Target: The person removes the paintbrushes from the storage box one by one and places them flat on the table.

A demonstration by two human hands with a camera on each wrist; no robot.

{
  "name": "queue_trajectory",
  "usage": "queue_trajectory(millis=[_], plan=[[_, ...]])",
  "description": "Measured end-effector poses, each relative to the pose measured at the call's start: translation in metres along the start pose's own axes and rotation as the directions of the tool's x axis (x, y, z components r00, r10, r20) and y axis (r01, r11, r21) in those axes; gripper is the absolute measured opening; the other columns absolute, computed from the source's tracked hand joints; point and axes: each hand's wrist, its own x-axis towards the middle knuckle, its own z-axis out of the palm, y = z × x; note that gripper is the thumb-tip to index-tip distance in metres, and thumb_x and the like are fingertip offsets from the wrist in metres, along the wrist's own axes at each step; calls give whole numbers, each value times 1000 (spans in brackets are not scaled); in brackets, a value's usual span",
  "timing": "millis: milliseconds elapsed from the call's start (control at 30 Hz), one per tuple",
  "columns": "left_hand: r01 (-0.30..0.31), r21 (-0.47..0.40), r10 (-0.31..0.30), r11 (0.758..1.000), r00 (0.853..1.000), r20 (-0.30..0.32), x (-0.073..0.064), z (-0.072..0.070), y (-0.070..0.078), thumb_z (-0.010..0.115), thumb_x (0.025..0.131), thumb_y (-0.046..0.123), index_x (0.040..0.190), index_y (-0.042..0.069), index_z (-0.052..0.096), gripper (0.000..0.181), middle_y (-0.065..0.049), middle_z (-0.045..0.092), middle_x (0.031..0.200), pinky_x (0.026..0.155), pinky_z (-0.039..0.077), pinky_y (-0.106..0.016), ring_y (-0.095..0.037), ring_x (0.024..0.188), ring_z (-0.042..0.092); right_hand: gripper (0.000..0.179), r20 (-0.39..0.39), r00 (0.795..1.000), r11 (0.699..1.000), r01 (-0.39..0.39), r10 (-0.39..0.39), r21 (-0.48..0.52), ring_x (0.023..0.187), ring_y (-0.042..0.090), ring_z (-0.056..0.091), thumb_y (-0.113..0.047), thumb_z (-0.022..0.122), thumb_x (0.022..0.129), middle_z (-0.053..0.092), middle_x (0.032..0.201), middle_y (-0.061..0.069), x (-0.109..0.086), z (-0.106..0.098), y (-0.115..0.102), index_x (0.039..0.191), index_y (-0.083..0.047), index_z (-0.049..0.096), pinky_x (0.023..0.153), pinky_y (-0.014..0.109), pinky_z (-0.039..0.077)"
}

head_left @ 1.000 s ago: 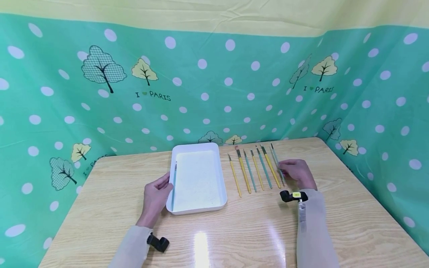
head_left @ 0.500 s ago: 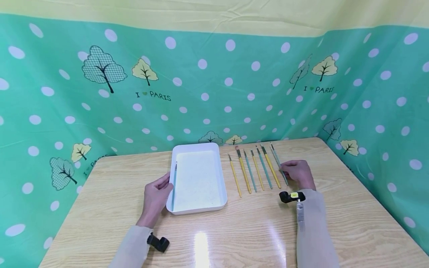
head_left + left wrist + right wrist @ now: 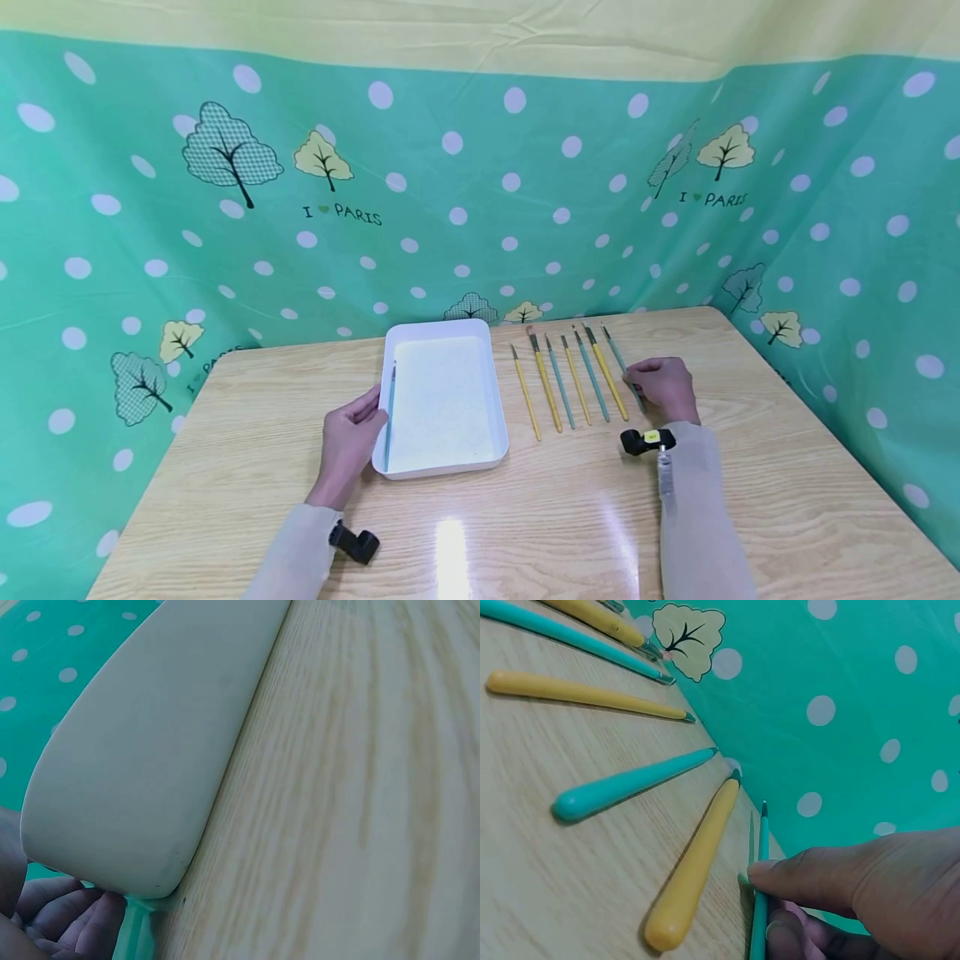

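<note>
On the wood-grain table, my left hand (image 3: 348,442) grips the left side of a white rectangular tray (image 3: 450,408), thumb over the rim and fingers outside. A slim teal paintbrush (image 3: 390,417) lies inside, along that same side. In the left wrist view, curled fingers (image 3: 71,915) show at the end of the tray wall (image 3: 142,765). My right hand (image 3: 663,387) pinches another teal paintbrush (image 3: 763,840) between thumb and fingers, its bristles pointing away. This brush is the rightmost of the row, beside a thick yellow paintbrush (image 3: 607,375). Fingers cover part of its handle.
Several yellow and teal paintbrushes lie side by side right of the tray, from a thin yellow one (image 3: 527,396) to a teal one (image 3: 592,375), bristles toward the back. A green dotted curtain (image 3: 480,208) hangs behind the table (image 3: 555,517) and along its sides.
The teal paintbrush in my right hand has turned slightly, its handle end swinging right and its tip a little left. The left hand and the tray have stayed put.
</note>
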Motion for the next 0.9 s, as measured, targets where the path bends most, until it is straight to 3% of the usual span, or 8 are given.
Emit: queue_trajectory(millis=[333,567,733,900], plan=[[-5,1,5,1000,1000,4,0,0,-1,57,97,11,147,13,54,50,-12,58,149,103,52,-24,-24,135,59,27,6,1000,1000,-16,16,20,79,15,68,-17,69,96,73,113,22,0,0,2,115,2,74,62,19,53],[-4,10,4,1000,1000,1,0,1,0,57,97,11,147,12,54,49,-12,58,149,103,52,-25,-24,135,59,28,43,999,999,-26,24,43,80,11,69,-16,65,98,71,119,23,-1,-4,0,119,1,73,68,20,60],[-1,6,1,1000,1000,2,0,1,0,57,97,11,146,13,54,50,-12,57,149,103,52,-25,-24,135,59,31,113,994,992,-13,-1,122,82,8,71,-16,62,100,68,126,24,0,-6,-6,125,2,69,73,20,62],[-1,21,1,1000,1000,3,-1,-1,0,57,97,12,147,14,54,50,-11,57,150,104,52,-27,-25,136,58,33,168,985,973,9,-48,229,82,7,73,-12,62,100,71,119,23,-3,2,-13,127,7,66,78,24,65]])
